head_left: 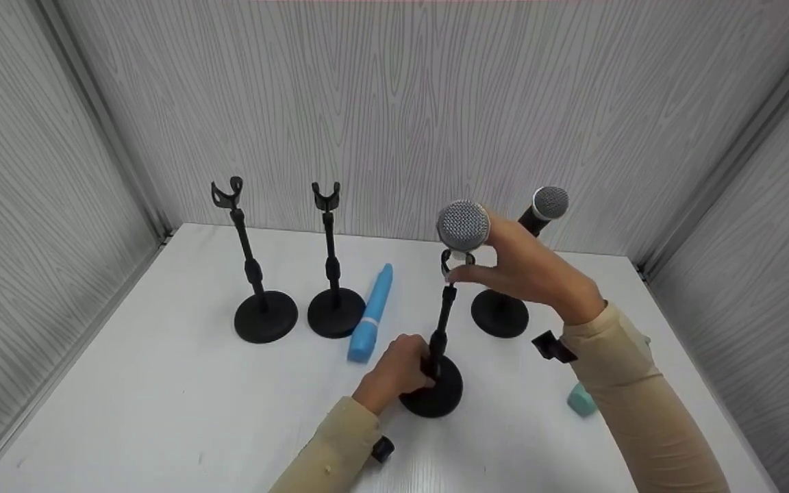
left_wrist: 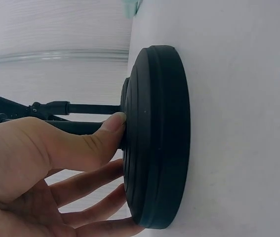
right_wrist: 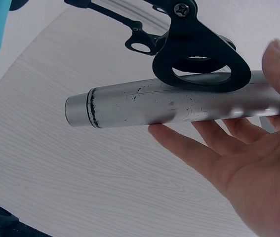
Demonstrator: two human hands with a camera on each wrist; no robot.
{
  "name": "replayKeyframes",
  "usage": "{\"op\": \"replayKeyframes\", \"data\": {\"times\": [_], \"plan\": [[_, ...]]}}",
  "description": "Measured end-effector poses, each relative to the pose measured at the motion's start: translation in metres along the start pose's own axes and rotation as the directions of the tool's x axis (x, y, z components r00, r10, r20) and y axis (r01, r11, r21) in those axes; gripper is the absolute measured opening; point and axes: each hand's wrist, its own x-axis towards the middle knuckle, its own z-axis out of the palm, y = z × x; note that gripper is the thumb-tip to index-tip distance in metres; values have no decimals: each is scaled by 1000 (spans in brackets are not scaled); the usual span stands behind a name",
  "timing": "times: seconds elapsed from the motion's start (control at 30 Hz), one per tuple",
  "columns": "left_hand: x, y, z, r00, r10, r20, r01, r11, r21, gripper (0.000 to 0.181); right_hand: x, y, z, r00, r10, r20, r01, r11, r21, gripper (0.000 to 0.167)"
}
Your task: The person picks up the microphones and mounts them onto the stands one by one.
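Observation:
My left hand (head_left: 398,370) grips the foot of a black tabletop microphone stand (head_left: 435,402), its thumb against the pole just above the round base in the left wrist view. With my right hand (head_left: 535,270) I hold a silver microphone (right_wrist: 125,106) with a mesh head (head_left: 464,226) at the top of that stand. In the right wrist view the microphone's body lies along the stand's clip (right_wrist: 201,39), my fingers below it and thumb on its other side. How far it sits in the clip, I cannot tell.
Behind my right hand, another stand (head_left: 501,315) bears a black microphone (head_left: 549,204). Two more stands (head_left: 266,318) (head_left: 335,313) with bare clips are at the left, a blue marker-shaped object (head_left: 372,318) beside one. A teal object (head_left: 581,400) lies near my right sleeve. Grey panels enclose the white table.

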Motion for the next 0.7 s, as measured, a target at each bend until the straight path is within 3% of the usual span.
{"op": "replayKeyframes", "data": {"times": [0.13,0.43,0.7], "plan": [[-1,1,0,1000,-17,2,17,1000,-2,29,0,0,4,1000,25,-1,-25,998,-53,72],[-1,2,0,999,-54,5,54,998,-22,28,1,4,8,1000,15,-20,-18,992,-129,58],[0,1,1,1000,-30,9,30,999,-22,27,1,6,9,998,-55,-41,48,985,-164,44]]}}
